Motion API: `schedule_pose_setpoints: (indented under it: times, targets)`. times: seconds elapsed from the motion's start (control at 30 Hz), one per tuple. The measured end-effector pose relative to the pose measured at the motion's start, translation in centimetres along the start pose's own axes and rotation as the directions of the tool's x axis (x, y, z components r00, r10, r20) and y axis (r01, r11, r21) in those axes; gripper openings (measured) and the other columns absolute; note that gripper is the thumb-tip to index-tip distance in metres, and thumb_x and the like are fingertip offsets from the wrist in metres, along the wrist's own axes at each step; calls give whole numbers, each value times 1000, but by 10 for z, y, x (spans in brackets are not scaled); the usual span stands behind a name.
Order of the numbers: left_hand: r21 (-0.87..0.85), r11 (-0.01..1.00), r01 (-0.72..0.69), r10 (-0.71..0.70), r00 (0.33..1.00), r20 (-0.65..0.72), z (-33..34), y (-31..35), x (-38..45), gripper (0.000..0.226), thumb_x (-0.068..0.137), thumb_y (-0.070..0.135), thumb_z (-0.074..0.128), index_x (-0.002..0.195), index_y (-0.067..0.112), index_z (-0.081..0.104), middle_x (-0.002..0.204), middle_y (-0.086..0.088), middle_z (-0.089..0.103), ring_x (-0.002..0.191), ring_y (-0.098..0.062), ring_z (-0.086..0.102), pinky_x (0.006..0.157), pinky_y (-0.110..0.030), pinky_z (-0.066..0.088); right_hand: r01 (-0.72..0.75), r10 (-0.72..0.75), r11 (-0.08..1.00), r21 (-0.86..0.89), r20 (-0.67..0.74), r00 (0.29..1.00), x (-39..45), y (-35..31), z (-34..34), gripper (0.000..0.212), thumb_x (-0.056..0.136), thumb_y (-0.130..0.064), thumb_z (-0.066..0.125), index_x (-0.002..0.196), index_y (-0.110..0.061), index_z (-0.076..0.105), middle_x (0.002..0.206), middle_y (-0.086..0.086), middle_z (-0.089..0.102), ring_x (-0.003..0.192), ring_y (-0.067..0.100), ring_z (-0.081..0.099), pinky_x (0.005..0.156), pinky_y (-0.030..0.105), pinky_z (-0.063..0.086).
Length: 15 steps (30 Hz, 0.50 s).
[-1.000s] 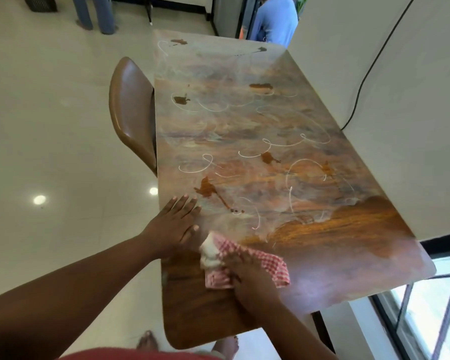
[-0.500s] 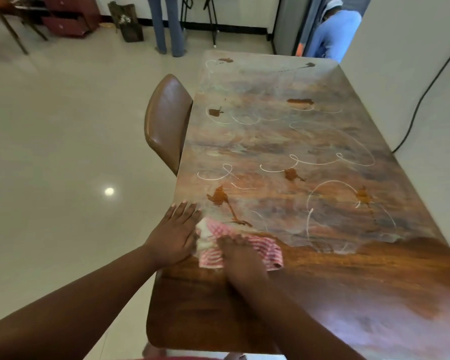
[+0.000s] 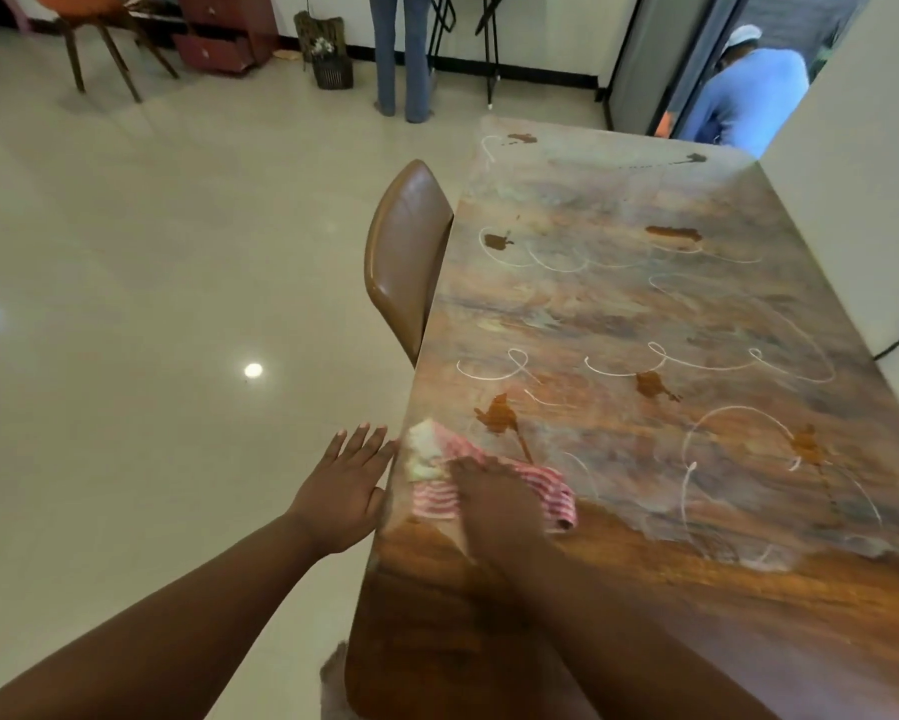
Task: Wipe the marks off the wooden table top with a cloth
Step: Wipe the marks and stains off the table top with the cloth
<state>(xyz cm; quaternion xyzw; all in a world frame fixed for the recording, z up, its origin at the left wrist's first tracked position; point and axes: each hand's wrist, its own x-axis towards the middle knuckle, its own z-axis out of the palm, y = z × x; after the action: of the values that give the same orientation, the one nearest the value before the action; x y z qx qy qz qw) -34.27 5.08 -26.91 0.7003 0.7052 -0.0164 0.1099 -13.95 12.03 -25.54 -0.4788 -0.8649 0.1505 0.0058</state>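
On table (image 3: 697, 589), right hand (image 3: 494, 504) presses cloth (image 3: 439, 498).

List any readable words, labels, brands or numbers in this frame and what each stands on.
None can be read.
The white chalk loops on the table top are scribbles, not letters.
The checked cloth shows no label or print.

Bright, even daylight fills the room, and ceiling lamps glare as white spots on the glossy floor (image 3: 125, 304). My right hand (image 3: 494, 501) and the cloth (image 3: 489, 485) smear with motion blur. The wide lens bows the table (image 3: 645, 314) edges; its near corner looks dim, perhaps my shadow.
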Motion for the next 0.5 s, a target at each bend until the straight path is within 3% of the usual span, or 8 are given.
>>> schedule_pose_setpoints:
  times: [0.1,0.2,0.27,0.3,0.37,0.4,0.5]
  targets:
    - [-8,998,-63,63,998,4,-4,-14,10,71,86,36,14,153,15,11,161,-8,3,148,-23,-5,112,-29,-21,134,-129,990,-39,101,986,-6,-36,22,49,96,-18,32,143,-27,27,151,4,32,138,27,27,112,43,19]
    - [39,989,-144,143,990,19,-8,-27,18,69,89,26,28,153,13,6,161,-9,0,148,-25,-8,109,-32,-25,213,-213,977,23,170,962,-35,-19,22,50,93,-27,33,143,-33,27,152,-5,30,141,19,21,111,32,4]
    - [63,975,-215,213,976,33,-9,-36,23,68,91,22,33,153,13,5,161,-9,-1,148,-25,-9,109,-35,-26,206,-212,977,48,207,955,-49,-1,13,51,89,-32,36,140,-37,34,148,-7,37,138,17,29,111,30,11]
    - [84,965,-250,248,968,39,-8,-38,25,68,92,23,33,153,13,4,161,-9,-1,148,-25,-10,109,-36,-26,178,-183,983,43,205,962,-51,7,7,50,87,-33,38,137,-37,40,145,-4,43,134,20,38,111,33,24]
    - [137,940,-313,309,950,47,-8,-45,32,68,92,26,31,153,13,3,162,-9,-1,148,-26,-9,111,-37,-25,42,-41,999,-2,161,986,-35,7,-4,42,90,-33,37,131,-35,46,137,3,52,120,25,52,95,38,48]
    - [159,928,-337,333,941,55,-8,-46,35,68,92,27,30,153,13,2,162,-9,-1,148,-26,-8,112,-37,-23,-51,54,998,-30,132,990,-21,-1,-9,40,93,-33,35,132,-35,44,137,5,50,117,25,53,90,38,50]
    - [160,928,-338,332,941,61,-10,-46,48,68,94,28,31,153,14,2,162,-9,-1,148,-27,-7,115,-38,-15,-225,224,974,23,38,974,14,-41,-2,41,96,-32,36,137,-33,38,142,5,45,127,25,43,98,42,42]
